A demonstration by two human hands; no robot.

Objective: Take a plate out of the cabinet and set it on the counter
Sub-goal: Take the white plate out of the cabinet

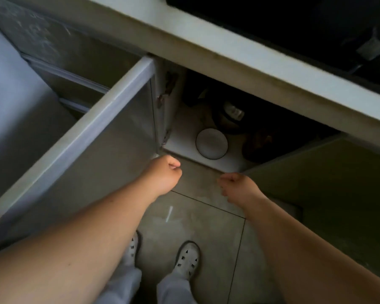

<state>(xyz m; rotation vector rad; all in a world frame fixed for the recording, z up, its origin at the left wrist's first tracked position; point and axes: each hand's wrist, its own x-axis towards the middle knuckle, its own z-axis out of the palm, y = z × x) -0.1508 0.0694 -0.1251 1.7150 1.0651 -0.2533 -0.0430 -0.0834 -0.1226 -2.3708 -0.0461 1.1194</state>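
Reaching down toward the open cabinet (206, 119), I hold my left hand (162, 176) curled into a loose fist at the bottom corner of the left door (92, 150); whether it touches that corner I cannot tell, and it grips nothing I can see. My right hand (237, 185) hangs at three o'clock from the left, fingers bent downward and empty, just off the lower edge of the right door (316, 176). Both forearms come in bare from the bottom corners of the view.

The plate (211, 143), white with a thin dark rim, lies flat on the cabinet's pale floor at one o'clock from my left hand and eleven o'clock from my right, near the front edge and apart from both hands. Behind it, at twelve to one o'clock, sits a dark round appliance (228, 117) with a light patch on top, blurred in the shadow. At three o'clock from the plate a dark brownish object (259, 145) rests in the gloom, too dim to identify.

The left door stands swung wide toward nine o'clock. The pale counter (228, 47) edge runs diagonally across the top, above the cabinet mouth. Below my hands lies the grey tiled floor (195, 233), and at six o'clock my white shoes (187, 260) and pale trousers (173, 288).
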